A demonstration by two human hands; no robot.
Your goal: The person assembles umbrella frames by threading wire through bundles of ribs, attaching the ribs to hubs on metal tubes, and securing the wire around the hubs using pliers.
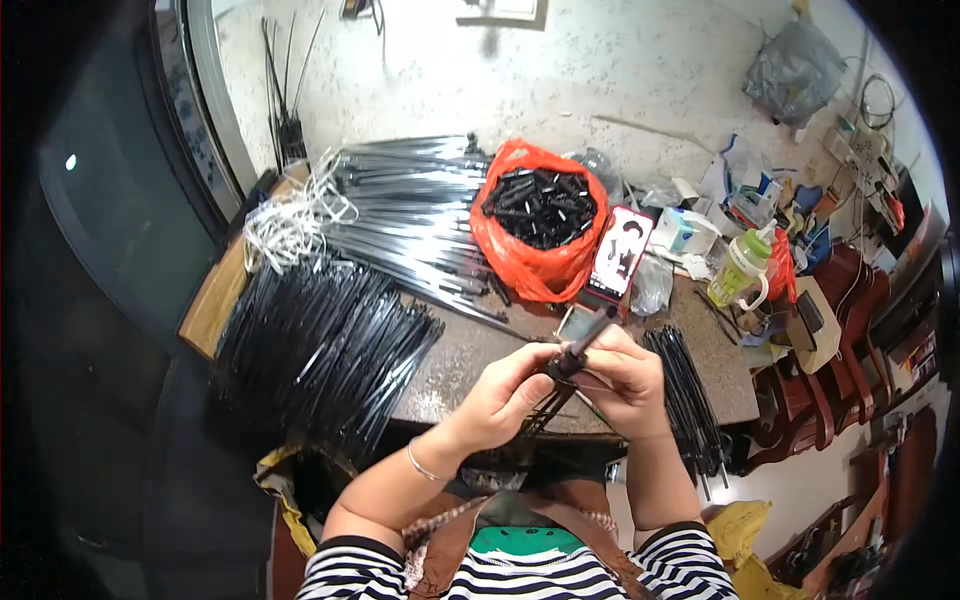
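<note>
In front of my chest, both hands are closed on a dark rod with thin black ribs [572,362] that looks like an umbrella frame. My left hand [503,398] pinches it from the left, thumb and fingers at the dark collar. From the other side, my right hand [630,385] grips it with bent fingers. The rod's upper end tilts away to the right, while thin ribs hang below my hands. Just beyond stands an open red plastic bag [500,265] filled with small black tubular pieces [540,205]. A phone [618,255] with a lit screen leans beside the bag.
Long black and silvery rods [410,215] lie across the back of the table [440,390]. A dense black bundle [320,350] covers its left; another bundle [690,400] overhangs the right front edge. White strips [295,220], a green bottle [742,265] and clutter stand around.
</note>
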